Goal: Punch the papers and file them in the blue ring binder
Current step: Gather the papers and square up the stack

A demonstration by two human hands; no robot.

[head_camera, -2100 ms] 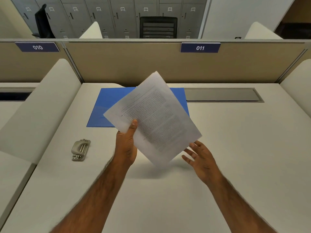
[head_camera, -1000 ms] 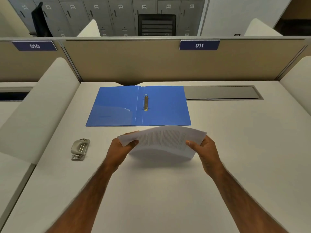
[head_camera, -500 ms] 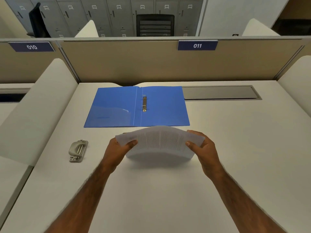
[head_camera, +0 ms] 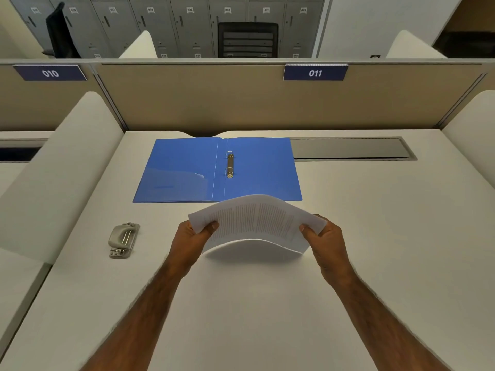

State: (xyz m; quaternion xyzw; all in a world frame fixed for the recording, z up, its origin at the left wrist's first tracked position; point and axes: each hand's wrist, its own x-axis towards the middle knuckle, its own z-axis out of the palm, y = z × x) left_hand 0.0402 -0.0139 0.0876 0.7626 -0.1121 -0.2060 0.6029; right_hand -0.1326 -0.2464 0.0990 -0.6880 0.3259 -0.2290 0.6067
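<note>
I hold a stack of printed papers above the desk, bowed upward in the middle. My left hand pinches its left edge and my right hand pinches its right edge. The blue ring binder lies open and flat just beyond the papers, with its metal ring mechanism on the spine. A grey metal hole punch sits on the desk to the left of my left hand, untouched.
A white desk with a grey cable hatch behind and right of the binder. White curved dividers flank both sides, and a beige partition closes the back.
The papers went from tilted upright in my left hand alone to horizontal, held by both hands. Since half a second ago they arch more strongly upward.
</note>
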